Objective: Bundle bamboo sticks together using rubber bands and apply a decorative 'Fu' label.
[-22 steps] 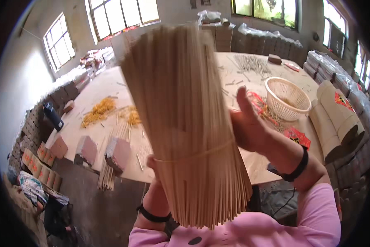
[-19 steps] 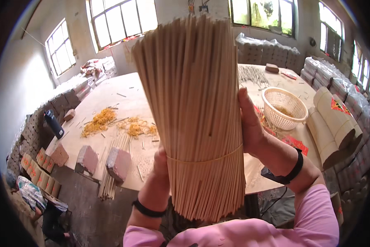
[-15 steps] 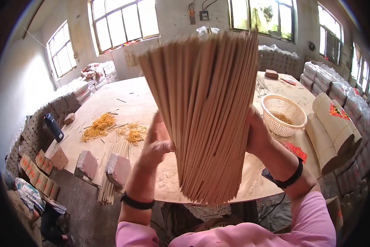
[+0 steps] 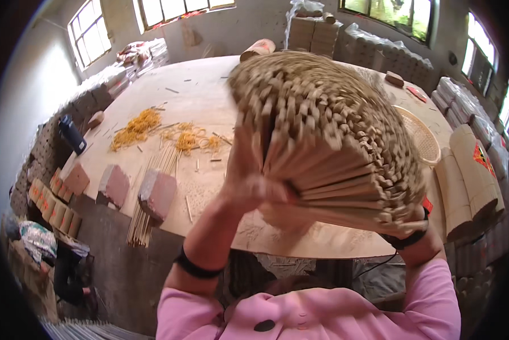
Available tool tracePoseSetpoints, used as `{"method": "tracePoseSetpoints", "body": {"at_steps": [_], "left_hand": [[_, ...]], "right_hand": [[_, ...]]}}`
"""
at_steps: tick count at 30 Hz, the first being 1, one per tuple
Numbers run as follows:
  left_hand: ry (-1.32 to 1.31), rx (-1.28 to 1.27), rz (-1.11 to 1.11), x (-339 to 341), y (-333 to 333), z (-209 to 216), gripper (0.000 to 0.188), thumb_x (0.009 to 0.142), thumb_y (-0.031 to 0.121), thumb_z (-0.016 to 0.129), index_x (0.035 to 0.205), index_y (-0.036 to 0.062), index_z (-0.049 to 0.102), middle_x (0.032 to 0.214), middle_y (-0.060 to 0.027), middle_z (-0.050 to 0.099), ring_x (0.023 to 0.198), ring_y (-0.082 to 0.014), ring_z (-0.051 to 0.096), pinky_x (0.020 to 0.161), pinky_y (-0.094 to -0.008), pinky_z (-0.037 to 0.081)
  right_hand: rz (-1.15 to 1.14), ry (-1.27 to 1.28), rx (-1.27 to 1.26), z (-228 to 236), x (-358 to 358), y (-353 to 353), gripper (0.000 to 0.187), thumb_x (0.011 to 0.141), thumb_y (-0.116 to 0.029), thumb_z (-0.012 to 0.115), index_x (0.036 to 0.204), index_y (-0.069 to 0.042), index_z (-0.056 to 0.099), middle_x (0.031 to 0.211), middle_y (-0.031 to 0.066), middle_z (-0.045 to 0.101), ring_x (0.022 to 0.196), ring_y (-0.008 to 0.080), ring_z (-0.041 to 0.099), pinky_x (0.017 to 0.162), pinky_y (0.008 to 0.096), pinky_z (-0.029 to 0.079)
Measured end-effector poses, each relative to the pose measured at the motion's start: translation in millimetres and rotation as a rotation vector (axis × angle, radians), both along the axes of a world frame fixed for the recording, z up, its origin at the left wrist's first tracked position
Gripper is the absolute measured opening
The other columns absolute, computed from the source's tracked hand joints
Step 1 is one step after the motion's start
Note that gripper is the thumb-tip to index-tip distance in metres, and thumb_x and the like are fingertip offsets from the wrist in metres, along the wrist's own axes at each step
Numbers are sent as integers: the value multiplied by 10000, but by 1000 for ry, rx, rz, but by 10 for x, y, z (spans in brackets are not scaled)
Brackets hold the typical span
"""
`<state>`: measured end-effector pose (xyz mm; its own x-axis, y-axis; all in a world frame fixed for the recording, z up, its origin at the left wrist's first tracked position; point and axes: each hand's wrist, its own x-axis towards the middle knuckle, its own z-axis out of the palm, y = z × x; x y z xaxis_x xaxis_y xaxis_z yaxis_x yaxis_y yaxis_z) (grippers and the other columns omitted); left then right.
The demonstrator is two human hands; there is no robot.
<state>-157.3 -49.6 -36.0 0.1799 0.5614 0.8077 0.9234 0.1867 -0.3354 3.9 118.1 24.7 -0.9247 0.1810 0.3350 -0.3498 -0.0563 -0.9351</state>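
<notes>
Stick bundle [image 4: 322, 158] obstructs the middle of the tabletop [image 4: 203, 102]. Taken from it: 10 o'clock passable, loose scraps only; 9 o'clock, low rubber-band piles [image 4: 138, 127]; between 8 and 9, bricks [image 4: 159, 195] block; 3 o'clock, basket [image 4: 427, 136], then tan rolls [image 4: 464, 170].

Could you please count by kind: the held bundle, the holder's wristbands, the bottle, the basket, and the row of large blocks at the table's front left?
Tan bundle of thin sticks, held: 1
Black wristbands: 2
Dark blue cylindrical bottle: 1
Round cream latticed basket: 1
Large reddish blocks, front-left row: 3
Total: 8
</notes>
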Motion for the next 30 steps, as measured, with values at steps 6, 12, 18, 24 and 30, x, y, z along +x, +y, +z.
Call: {"method": "tracePoseSetpoints", "body": {"at_steps": [6, 12, 18, 24, 30], "left_hand": [[-827, 381, -472, 730, -19, -51, 1482, 554, 660, 792, 1438, -50, -161, 1487, -361, -18, 1402, -432, 87, 1136, -517, 99], [-800, 391, -316, 564, 81, 127, 1493, 533, 654, 805, 1434, -79, -132, 1477, -385, -30, 1396, -479, 28, 1133, -535, 103], [-1026, 427, -494, 470, 35, -31, 1561, 476, 636, 839, 1427, -52, -191, 1491, -344, 1, 1397, -440, 128, 1140, -460, 160], [-1574, -75, -833, 582, -44, 532, 1332, 540, 231, 926, 1453, -28, -10, 1367, -196, 401, 1258, -299, 443, 1028, -405, 398], [-1348, 178, -799, 613, -62, 208, 1341, 542, 170, 908, 1475, 2, -40, 1440, -206, 291, 1308, -296, 385, 1105, -420, 297]], "right_hand": [[-140, 51, -12, 88, 17, 192, 823, 918, -677, 280, 1394, -8, 338, 1368, 159, 454, 1264, 223, 432, 1058, 366, 328], [-87, 65, -188, 63, -165, 161, 778, 930, -654, 298, 1366, -16, 390, 1331, 154, 490, 1222, 224, 478, 1033, 371, 372], [-142, -64, -326, -479, -609, 610, 726, 947, -624, 299, 1330, -25, 447, 1261, 112, 553, 1167, 210, 527, 1026, 385, 404], [3, 11, -248, 84, -121, 175, 791, 931, -665, 249, 1359, -20, 410, 1287, 115, 536, 1214, 216, 491, 1064, 389, 354], [-87, -2, -280, 335, -460, 139, 831, 922, -686, 216, 1384, -16, 379, 1316, 123, 516, 1247, 224, 464, 1092, 385, 312]]}}
